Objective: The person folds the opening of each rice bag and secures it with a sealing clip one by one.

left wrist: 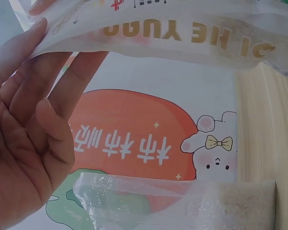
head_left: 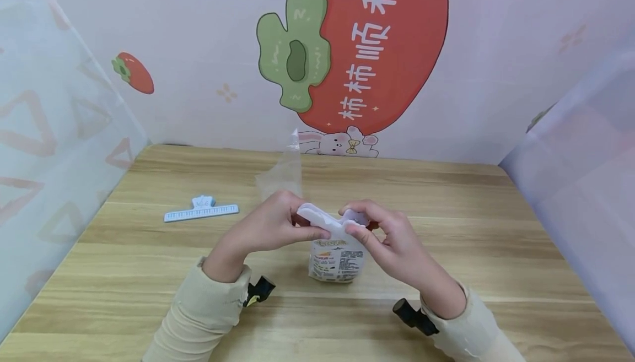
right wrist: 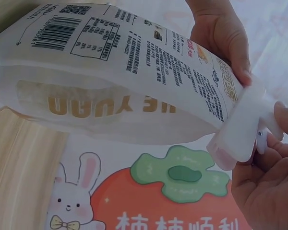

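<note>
White printed film makes up the bag, upright between the hands near the middle of the wooden table. At its mouth sits a white clip; whether it has closed fully, I cannot tell. The left hand pinches the bag near the top, and the right hand grips the clip's handle. Done well, this probably calls for a flat, taut mouth and an even squeeze, lest a fold escape. Beyond stands a clear bag; leftward lies a light-blue clip.
</note>
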A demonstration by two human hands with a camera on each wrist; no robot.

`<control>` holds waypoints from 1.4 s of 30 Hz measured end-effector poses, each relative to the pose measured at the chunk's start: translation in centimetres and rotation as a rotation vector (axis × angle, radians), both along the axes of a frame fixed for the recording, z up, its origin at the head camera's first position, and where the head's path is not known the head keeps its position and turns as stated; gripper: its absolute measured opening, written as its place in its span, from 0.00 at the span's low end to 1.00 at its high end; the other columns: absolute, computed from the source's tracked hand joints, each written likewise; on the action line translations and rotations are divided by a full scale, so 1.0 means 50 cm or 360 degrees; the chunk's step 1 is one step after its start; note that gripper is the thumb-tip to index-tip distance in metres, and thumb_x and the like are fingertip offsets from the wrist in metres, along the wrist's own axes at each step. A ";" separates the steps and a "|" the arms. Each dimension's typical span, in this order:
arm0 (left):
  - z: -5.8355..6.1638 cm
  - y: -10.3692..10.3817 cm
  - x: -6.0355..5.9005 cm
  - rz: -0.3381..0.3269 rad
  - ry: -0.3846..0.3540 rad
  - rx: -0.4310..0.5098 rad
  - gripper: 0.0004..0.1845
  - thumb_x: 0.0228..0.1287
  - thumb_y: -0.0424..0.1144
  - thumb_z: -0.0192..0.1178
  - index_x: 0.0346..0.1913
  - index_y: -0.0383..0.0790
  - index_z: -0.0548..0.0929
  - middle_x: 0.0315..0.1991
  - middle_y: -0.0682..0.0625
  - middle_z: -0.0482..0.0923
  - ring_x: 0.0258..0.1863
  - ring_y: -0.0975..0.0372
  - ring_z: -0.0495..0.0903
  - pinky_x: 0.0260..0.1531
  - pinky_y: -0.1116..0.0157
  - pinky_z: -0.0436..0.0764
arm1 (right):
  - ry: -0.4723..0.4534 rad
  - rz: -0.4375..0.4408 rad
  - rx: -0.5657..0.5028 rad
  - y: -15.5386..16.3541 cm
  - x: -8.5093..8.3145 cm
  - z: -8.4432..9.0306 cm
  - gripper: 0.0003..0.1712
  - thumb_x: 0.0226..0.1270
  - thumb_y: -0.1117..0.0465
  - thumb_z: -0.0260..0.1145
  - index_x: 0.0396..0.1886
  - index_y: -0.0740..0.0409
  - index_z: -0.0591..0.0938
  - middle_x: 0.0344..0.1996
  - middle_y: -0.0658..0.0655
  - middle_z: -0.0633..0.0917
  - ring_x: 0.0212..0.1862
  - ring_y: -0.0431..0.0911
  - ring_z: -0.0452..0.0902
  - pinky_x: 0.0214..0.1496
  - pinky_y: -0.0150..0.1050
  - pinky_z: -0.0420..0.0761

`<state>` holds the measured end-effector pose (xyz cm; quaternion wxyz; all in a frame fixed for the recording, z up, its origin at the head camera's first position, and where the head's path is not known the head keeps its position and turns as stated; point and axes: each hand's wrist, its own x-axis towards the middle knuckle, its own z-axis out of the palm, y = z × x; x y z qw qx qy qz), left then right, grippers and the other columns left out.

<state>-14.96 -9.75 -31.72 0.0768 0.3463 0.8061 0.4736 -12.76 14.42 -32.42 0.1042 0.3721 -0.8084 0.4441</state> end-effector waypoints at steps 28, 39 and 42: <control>-0.019 -0.006 0.000 0.0035 -0.0046 0.0039 0.11 0.57 0.38 0.73 0.42 0.38 0.89 0.37 0.50 0.89 0.30 0.65 0.80 0.29 0.67 0.81 | -0.0154 0.0007 -0.0001 0.047 -0.002 -0.027 0.19 0.57 0.72 0.73 0.49 0.61 0.83 0.36 0.55 0.87 0.33 0.37 0.79 0.35 0.32 0.84; -0.054 -0.035 0.018 0.0068 -0.0195 -0.0199 0.21 0.58 0.47 0.72 0.55 0.52 0.84 0.51 0.59 0.84 0.53 0.61 0.80 0.54 0.53 0.78 | -0.0194 -0.0101 0.0219 0.087 0.013 -0.052 0.22 0.56 0.64 0.76 0.52 0.54 0.83 0.44 0.49 0.85 0.47 0.41 0.81 0.51 0.41 0.84; -0.065 -0.036 0.023 0.0039 -0.0170 -0.0291 0.24 0.59 0.48 0.72 0.58 0.50 0.82 0.55 0.57 0.83 0.57 0.59 0.79 0.56 0.48 0.77 | -0.0248 -0.0116 0.0268 0.094 0.015 -0.055 0.23 0.56 0.62 0.77 0.53 0.52 0.82 0.47 0.49 0.85 0.50 0.43 0.80 0.54 0.42 0.83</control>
